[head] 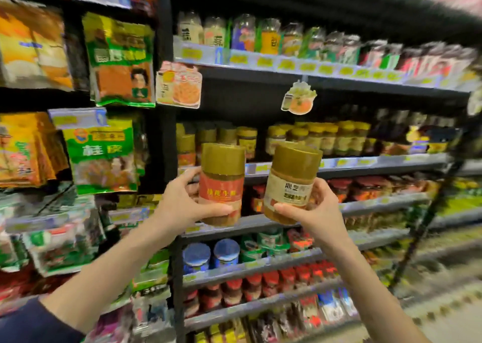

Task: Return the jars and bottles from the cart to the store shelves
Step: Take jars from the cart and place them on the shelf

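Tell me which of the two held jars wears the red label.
The jar in the left hand: its label is red, whereas the other jar, in the right hand, has a cream label.

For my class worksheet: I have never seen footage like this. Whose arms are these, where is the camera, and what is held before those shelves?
No machine here: a person wears a wide-angle camera on the head, so the arms reaching in are their own. The left hand grips a gold-lidded jar with a red label; the right hand grips a similar jar with a pale label, tilted slightly. Behind stand store shelves holding rows of yellow-lidded jars, with hanging packets to the left.
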### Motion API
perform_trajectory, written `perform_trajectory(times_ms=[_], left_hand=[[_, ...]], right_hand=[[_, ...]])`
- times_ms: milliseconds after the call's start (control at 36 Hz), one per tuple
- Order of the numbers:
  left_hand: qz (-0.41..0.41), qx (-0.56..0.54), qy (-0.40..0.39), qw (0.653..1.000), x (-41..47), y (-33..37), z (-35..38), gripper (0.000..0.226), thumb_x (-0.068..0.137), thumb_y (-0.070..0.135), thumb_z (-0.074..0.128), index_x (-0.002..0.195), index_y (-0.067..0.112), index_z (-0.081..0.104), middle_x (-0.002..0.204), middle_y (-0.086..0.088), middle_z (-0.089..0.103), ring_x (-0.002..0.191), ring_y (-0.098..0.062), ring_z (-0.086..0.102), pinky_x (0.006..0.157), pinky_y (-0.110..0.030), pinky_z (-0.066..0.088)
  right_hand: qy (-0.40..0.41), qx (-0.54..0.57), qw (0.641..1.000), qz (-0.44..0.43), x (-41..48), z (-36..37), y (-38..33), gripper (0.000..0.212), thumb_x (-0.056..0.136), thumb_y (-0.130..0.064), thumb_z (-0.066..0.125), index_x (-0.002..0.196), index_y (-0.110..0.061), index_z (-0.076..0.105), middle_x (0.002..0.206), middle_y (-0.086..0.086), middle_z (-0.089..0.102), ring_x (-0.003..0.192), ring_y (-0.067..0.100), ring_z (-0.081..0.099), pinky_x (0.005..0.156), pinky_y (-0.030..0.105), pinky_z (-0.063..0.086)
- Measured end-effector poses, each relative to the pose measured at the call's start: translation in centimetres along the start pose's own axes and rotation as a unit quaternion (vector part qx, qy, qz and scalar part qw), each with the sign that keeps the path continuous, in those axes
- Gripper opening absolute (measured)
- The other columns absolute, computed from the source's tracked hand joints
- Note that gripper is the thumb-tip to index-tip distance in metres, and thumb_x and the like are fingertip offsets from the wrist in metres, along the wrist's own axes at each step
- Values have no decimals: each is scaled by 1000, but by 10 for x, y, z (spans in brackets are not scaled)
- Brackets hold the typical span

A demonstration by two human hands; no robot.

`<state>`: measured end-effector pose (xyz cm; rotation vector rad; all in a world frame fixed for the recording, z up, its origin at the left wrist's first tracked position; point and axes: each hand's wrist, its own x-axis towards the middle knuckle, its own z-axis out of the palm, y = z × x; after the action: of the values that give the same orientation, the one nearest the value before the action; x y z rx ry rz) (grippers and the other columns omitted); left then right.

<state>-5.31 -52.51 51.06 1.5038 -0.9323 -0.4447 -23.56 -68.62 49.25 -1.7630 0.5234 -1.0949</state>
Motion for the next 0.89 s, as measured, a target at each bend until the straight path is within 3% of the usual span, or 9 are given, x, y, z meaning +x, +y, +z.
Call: perform_trajectory(times_ms=[56, 139, 306, 417, 472, 556, 639, 778, 889], left_hand=[[2, -10, -2, 1000, 9, 1, 29, 98, 38, 26, 85, 128, 20, 48, 110, -2, 67, 97, -18, 67, 85, -36, 55], [4, -18, -7, 1000, 21, -1, 63, 94, 39, 24, 85, 126, 19, 50, 107, 0, 69, 94, -14, 68, 81, -31, 56], [1, -14, 4, 1000, 40, -1, 89, 92, 40, 25, 85, 125, 22, 51, 107, 1, 70, 92, -10, 69, 77, -26, 57], [0, 6, 24, 1000, 58, 0, 84, 88, 50, 14, 87, 129, 22, 48, 105, 3, 70, 90, -6, 69, 72, -19, 57], [0, 14, 36, 999, 68, 0, 77, 89, 50, 14, 86, 129, 21, 47, 106, 1, 70, 92, -8, 69, 76, -22, 57], [-7, 26, 48, 998, 82, -5, 63, 102, 41, 28, 88, 132, 21, 44, 110, -1, 69, 98, -13, 68, 87, -35, 55], [-6, 52, 63, 997, 96, -11, 47, 112, 34, 38, 92, 134, 22, 43, 112, 0, 68, 100, -13, 66, 89, -37, 54], [0, 73, 90, 993, 120, -21, 28, 96, 42, 29, 88, 129, 25, 47, 110, 2, 67, 100, -13, 66, 87, -33, 55], [11, 81, 102, 991, 137, -24, 17, 100, 42, 32, 86, 132, 21, 44, 114, -1, 66, 102, -14, 65, 87, -32, 54]], right_hand=[[1, -8, 1000, -3, 10, -27, 11, 73, 50, -18, 92, 111, -14, 53, 103, -1, 67, 83, -2, 66, 64, 12, 51], [10, -24, 1000, -10, 24, -57, 23, 80, 42, -33, 90, 110, -15, 53, 104, 1, 68, 91, 7, 67, 67, 16, 53], [-1, -29, 999, -24, 57, -79, 38, 77, 45, -27, 92, 111, -18, 53, 105, 0, 68, 91, 8, 67, 69, 19, 54], [-19, -21, 999, -22, 81, -70, 43, 75, 46, -33, 88, 111, -21, 52, 107, -3, 65, 96, 10, 65, 76, 26, 55], [-27, -21, 999, -23, 94, -60, 45, 75, 44, -36, 86, 109, -22, 52, 107, -4, 65, 97, 9, 64, 76, 26, 55], [-41, -21, 999, -24, 112, -43, 51, 72, 49, -31, 88, 110, -22, 51, 108, -7, 63, 91, -1, 63, 71, 21, 54], [-50, -9, 998, -26, 130, -23, 57, 73, 50, -29, 88, 112, -22, 50, 109, -9, 61, 92, -3, 62, 69, 16, 53], [-64, 6, 997, -35, 160, 8, 65, 73, 52, -26, 88, 113, -21, 49, 110, -9, 61, 97, -1, 59, 69, 13, 52], [-76, 19, 996, -46, 180, 28, 72, 74, 54, -20, 88, 116, -18, 48, 112, -5, 60, 98, 0, 60, 69, 9, 51]])
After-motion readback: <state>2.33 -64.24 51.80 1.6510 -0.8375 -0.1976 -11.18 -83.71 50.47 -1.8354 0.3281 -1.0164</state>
